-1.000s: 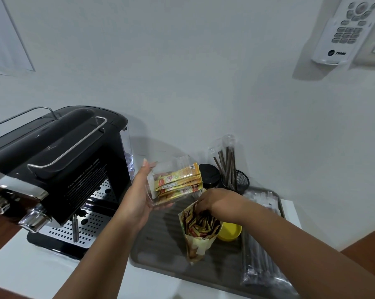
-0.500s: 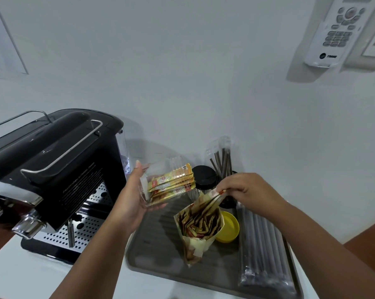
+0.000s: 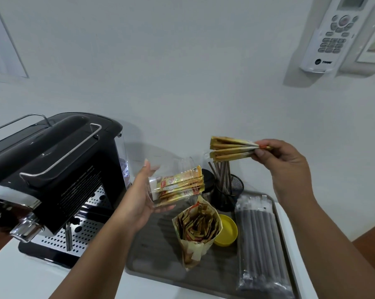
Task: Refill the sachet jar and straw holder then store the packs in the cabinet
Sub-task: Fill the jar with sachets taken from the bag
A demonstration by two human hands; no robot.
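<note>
The sachet jar [image 3: 173, 186], partly filled, is gripped by the left hand [image 3: 137, 201]; a bunch of sachets [image 3: 229, 151] is pinched by the right hand [image 3: 286, 167]. The straw pack [image 3: 260, 240] is judged untouched; storing remains.

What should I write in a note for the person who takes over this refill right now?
Left hand holds the clear jar, tilted on its side and part-filled with sachets.
Right hand pinches a bunch of sachets above the straw holder.
On the tray: open sachet pack, yellow lid, straw pack.
Done: some sachets are in the jar.
Left: add this bunch, put the lid on, refill the straws, store both packs in the cabinet.
</note>
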